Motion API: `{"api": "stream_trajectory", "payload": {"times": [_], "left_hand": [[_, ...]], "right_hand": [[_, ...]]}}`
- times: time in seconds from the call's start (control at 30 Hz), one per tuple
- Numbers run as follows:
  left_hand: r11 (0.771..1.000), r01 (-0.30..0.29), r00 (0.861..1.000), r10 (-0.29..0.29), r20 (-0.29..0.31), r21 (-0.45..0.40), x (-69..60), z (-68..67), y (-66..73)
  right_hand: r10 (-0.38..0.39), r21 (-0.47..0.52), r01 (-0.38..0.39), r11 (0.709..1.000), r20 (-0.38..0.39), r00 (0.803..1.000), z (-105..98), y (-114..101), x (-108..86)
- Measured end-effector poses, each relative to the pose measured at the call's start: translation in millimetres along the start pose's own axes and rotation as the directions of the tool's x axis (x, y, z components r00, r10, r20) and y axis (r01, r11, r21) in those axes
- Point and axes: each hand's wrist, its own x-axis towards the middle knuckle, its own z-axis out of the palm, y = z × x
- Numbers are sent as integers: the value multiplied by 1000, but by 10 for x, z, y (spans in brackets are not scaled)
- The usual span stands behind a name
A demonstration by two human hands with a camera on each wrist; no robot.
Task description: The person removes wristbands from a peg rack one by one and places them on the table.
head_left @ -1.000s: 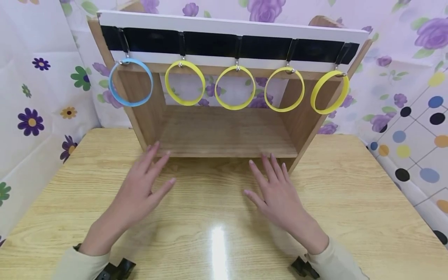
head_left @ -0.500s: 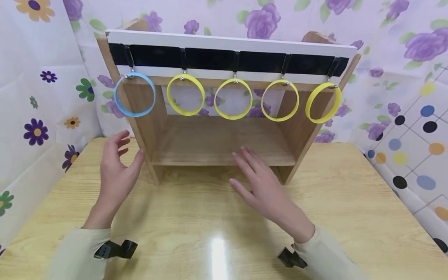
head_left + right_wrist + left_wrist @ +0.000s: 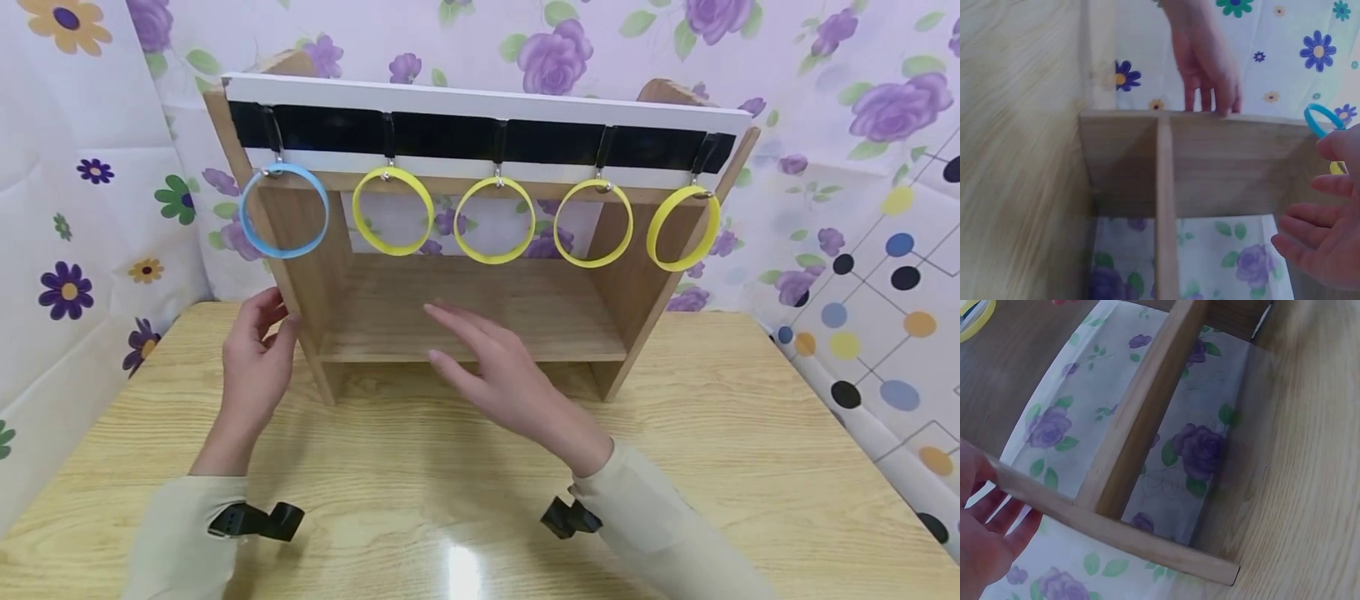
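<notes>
A wooden shelf (image 3: 480, 354) stands on the table, its white top rail (image 3: 487, 92) crossed by a black strip. From hooks on it hang a blue ring (image 3: 322, 225) and several yellow rings, one of them a yellow ring (image 3: 531, 225) in the middle. My left hand (image 3: 258, 350) grips the front edge of the left side panel (image 3: 1054, 500), fingers along its outer face. In front of the middle board hovers my right hand (image 3: 502, 375), fingers extended and holding nothing; the right wrist view shows this hand (image 3: 1329, 219) beside the blue ring (image 3: 1316, 122).
The shelf stands on a light wood-grain table (image 3: 390, 483). Behind it hangs a purple-flowered cloth (image 3: 480, 50). Patterned cloth also covers the left side (image 3: 82, 225) and the right side (image 3: 885, 333). Each wrist carries a small black device (image 3: 258, 521).
My left hand has moved from before the shelf out to its left side panel and closed on the edge. My right hand has shifted left across the front. The head view has tilted up.
</notes>
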Motion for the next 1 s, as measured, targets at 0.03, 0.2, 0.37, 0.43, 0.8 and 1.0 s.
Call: {"api": "stream_trajectory", "payload": {"times": [0.03,0.2,0.37,0.43,0.8,1.0], "left_hand": [[1000,8,1000,-8,-2,5,-1,-11,-6],[1000,28,1000,-28,5,-8,2,-14,-37],[999,39,999,-39,6,-16,-8,-15,-57],[999,43,999,-43,2,-16,-15,-26,-59],[997,40,999,-39,17,-64,7,-61,-53],[996,43,999,-41,28,-76,10,-53,-32]], "right_hand": [[1,19,-1,1000,3,1000,4,-27,35],[34,118,-36,992,25,999,25,-161,206],[106,214,-120,970,75,992,76,-278,391],[131,247,-151,957,97,987,95,-321,466],[172,358,-175,917,41,984,178,-419,806],[249,413,-234,880,19,968,193,-463,948]]}}
